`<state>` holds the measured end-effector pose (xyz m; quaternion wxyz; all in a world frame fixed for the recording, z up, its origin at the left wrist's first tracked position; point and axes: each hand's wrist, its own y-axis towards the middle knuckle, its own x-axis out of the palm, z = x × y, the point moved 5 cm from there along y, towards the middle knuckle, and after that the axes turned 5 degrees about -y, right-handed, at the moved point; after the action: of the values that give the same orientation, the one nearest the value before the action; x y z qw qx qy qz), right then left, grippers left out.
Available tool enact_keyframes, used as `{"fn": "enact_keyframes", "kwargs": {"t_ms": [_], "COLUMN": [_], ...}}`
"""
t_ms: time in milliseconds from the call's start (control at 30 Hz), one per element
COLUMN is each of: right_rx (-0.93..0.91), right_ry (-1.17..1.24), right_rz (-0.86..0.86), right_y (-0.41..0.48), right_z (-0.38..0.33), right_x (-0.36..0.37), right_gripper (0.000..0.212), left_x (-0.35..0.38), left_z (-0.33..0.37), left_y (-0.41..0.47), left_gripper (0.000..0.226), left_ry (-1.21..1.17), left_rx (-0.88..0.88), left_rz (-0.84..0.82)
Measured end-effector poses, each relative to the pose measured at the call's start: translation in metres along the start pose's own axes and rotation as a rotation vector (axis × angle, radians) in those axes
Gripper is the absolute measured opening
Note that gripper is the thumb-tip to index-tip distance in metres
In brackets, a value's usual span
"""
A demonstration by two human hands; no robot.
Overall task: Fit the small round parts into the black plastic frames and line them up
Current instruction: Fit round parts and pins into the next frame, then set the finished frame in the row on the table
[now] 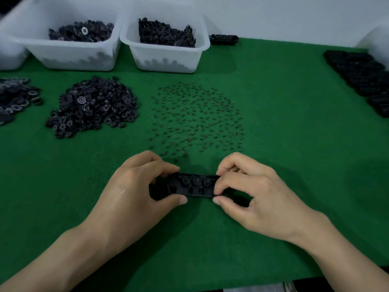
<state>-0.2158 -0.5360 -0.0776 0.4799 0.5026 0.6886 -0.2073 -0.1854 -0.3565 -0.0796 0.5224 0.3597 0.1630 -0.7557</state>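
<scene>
Pinching black frame [192, 185] between both hands; left hand [134, 186] fingers curled round left end; right hand [250, 192] fingers grip right end.

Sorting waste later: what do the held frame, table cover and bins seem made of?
Frame: probably moulded plastic, black, faint sheen on its ribs. Table cover: felt-like cloth, green, matte and fuzzy. Bins: translucent white plastic; dark parts show through the walls.
</scene>
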Motion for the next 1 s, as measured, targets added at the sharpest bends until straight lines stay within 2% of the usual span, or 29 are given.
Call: {"fn": "enact_keyframes", "kwargs": {"t_ms": [200, 333, 433, 700, 833, 1000], "right_rx": [0.087, 0.182, 0.242, 0.373, 0.390, 0.370], "right_ry": [-0.034, -0.096, -0.112, -0.163, -0.154, -0.167], "right_rz": [0.130, 0.257, 0.333, 0.399, 0.404, 0.396], "right_y": [0.027, 0.062, 0.094, 0.192, 0.226, 0.249], "right_z": [0.034, 0.080, 0.119, 0.221, 0.253, 0.271], "right_x": [-0.033, -0.059, -0.070, -0.082, -0.079, -0.073], "right_gripper": [0.004, 0.005, 0.003, 0.006, 0.007, 0.006], "left_x": [-0.009, 0.006, 0.026, 0.074, 0.086, 0.091], "left_z": [0.020, 0.021, 0.019, 0.016, 0.007, -0.003], "left_y": [0.047, 0.102, 0.151, 0.284, 0.321, 0.345], "left_gripper": [0.047, 0.044, 0.041, 0.052, 0.061, 0.061], "left_ry": [-0.131, -0.370, -0.455, -0.495, -0.414, -0.405], "left_rx": [0.001, -0.066, -0.116, -0.220, -0.299, -0.295], "left_rz": [0.092, 0.015, -0.022, 0.019, 0.064, 0.120]}}
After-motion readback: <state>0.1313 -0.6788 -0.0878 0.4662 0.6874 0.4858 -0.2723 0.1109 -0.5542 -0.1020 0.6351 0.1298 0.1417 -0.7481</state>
